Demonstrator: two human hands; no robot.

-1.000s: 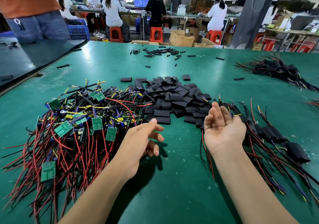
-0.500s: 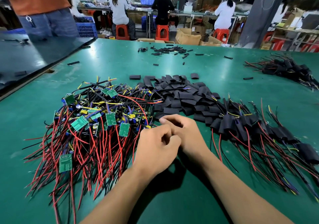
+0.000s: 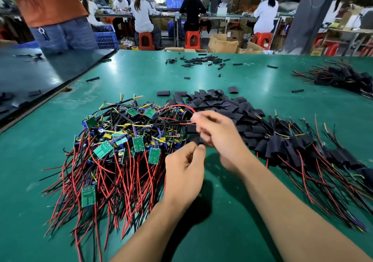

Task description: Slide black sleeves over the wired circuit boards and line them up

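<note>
green bench (image 3: 232,76) is gleaming; the right hand (image 3: 218,136) is pinching a red wire (image 3: 182,106) above the board heap (image 3: 121,140), and the left hand (image 3: 184,173) is nipping a black sleeve (image 3: 196,139). light, floppy stuff, so i'd be gripping the sleeve mouth.

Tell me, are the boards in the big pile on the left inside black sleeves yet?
Not yet. The left pile shows bare green boards among red and black wires. The row on the right already wears sleeves.
</note>
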